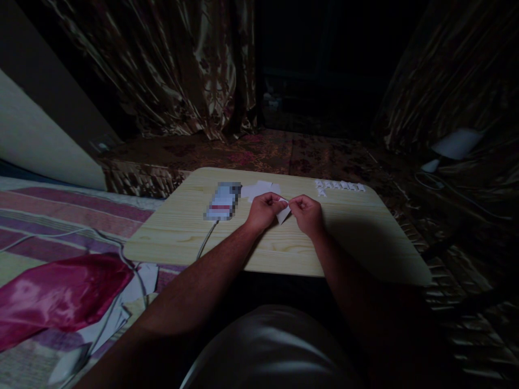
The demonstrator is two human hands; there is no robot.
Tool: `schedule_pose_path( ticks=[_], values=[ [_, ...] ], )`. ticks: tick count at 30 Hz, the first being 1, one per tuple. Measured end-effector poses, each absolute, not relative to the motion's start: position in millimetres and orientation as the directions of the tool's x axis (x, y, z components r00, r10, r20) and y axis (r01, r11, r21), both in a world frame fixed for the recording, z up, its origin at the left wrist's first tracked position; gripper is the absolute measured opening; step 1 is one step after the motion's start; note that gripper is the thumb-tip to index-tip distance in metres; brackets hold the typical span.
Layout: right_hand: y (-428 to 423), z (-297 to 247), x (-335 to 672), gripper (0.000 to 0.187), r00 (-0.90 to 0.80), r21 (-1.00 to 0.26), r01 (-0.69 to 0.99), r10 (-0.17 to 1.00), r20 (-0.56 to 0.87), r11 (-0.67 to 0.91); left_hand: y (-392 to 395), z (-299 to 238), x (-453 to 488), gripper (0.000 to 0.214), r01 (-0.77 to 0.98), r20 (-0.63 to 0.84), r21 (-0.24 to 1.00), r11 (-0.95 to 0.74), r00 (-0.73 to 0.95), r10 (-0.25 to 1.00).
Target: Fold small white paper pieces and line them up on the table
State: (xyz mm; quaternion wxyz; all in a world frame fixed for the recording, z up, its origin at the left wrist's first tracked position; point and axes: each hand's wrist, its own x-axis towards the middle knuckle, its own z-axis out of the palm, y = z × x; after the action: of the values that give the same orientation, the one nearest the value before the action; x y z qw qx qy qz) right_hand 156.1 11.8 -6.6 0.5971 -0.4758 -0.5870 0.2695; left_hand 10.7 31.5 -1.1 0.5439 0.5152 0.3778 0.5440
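Over the middle of a light wooden table (357,243), both my hands pinch one small white piece of paper (283,214). My left hand (263,209) grips its left edge with fingers curled closed. My right hand (307,213) grips its right edge the same way. Loose white paper sheets (259,189) lie just beyond my hands. Several small folded white paper pieces (339,186) sit in a row at the table's far right.
A blurred phone-like object (223,201) with a cable (206,241) lies left of my hands. A striped bedspread (48,216) and a shiny red cloth (60,294) are at the left. Dark patterned curtains (170,70) hang behind; a white object (454,145) lies far right.
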Motion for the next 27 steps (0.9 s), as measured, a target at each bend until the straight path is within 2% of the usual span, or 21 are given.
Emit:
schedule_pose_path(
  ticks=[7, 18, 27],
  values=[
    [10.9, -8.3, 152.0, 0.013, 0.192, -0.848, 0.291, 0.841, 0.505, 0.443, 33.0, -0.8, 10.8, 0.036, -0.276, 0.136, 0.954, -0.114, 0.062, 0.989],
    [7.7, -4.2, 150.6, 0.012, 0.193, -0.851, 0.312, 0.849, 0.491, 0.422, 30.0, 2.1, 10.1, 0.028, -0.383, 0.083, 0.923, -0.036, 0.107, 0.991],
    [7.5, -3.7, 151.2, 0.011, 0.195, -0.851, 0.338, 0.855, 0.48, 0.401, 30.7, 1.7, 11.2, 0.026, -0.332, 0.093, 0.942, -0.057, 0.093, 0.991]
  ],
)
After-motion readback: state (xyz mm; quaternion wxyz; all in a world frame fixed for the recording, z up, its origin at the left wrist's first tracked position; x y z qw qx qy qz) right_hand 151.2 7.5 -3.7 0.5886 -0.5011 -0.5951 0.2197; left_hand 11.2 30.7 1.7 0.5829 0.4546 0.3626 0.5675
